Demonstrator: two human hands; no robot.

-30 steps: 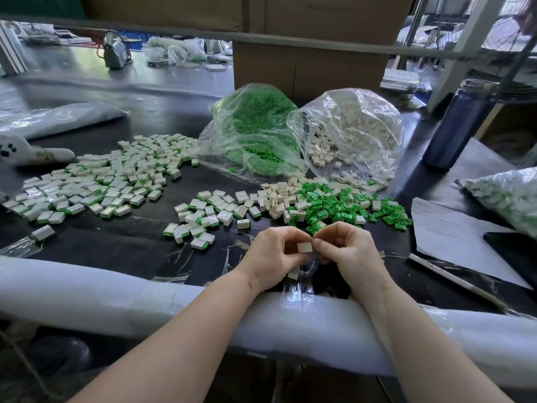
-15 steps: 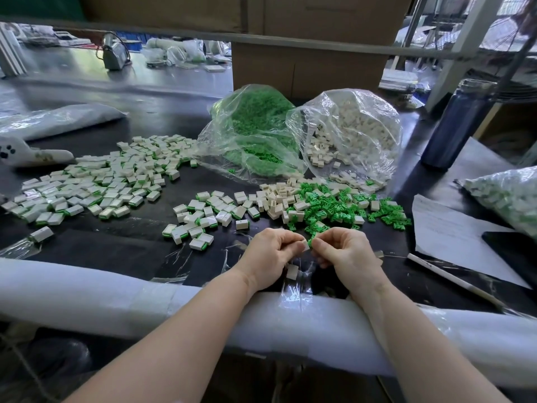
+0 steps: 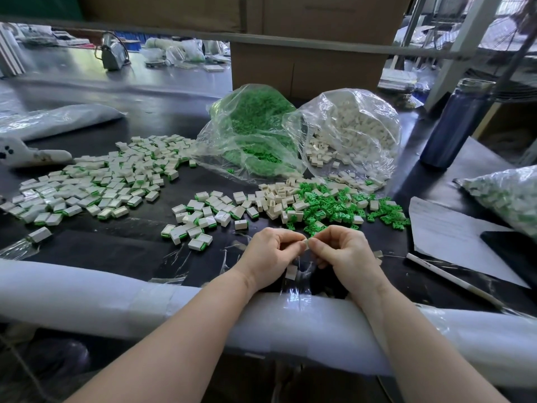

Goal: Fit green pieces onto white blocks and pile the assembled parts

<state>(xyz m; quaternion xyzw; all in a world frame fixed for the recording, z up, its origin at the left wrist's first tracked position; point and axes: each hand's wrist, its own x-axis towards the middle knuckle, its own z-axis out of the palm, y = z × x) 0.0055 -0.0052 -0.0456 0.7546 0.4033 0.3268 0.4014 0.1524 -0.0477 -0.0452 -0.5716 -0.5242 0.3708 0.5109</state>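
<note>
The black worktable (image 3: 122,251) runs out beyond the fingers, its near edge wrapped in a white foam roll (image 3: 87,289) under both forearms. Well beyond the fingertips, two clear plastic bags lie on their sides with their mouths toward the person: the green-piece bag (image 3: 250,129) is packed with small green parts, and touching it on the right, the white-block bag (image 3: 351,132) is full of white blocks, some spilling from its mouth. Far right of the fingers, a third bag (image 3: 505,196) holds white-and-green parts. Far to the left spreads the big pile of assembled parts (image 3: 96,184); a smaller assembled cluster (image 3: 200,219) sits nearer, just beyond and left of the fingers. Straight beyond the fingertips lie loose white blocks (image 3: 276,199) and loose green pieces (image 3: 334,207). The left hand (image 3: 270,254) and right hand (image 3: 345,251) meet fingertip to fingertip, fingers curled tight, together pinching one small white block (image 3: 305,244); any green piece on it is hidden. Another white block (image 3: 291,271) shows just below the left fingers.
</note>
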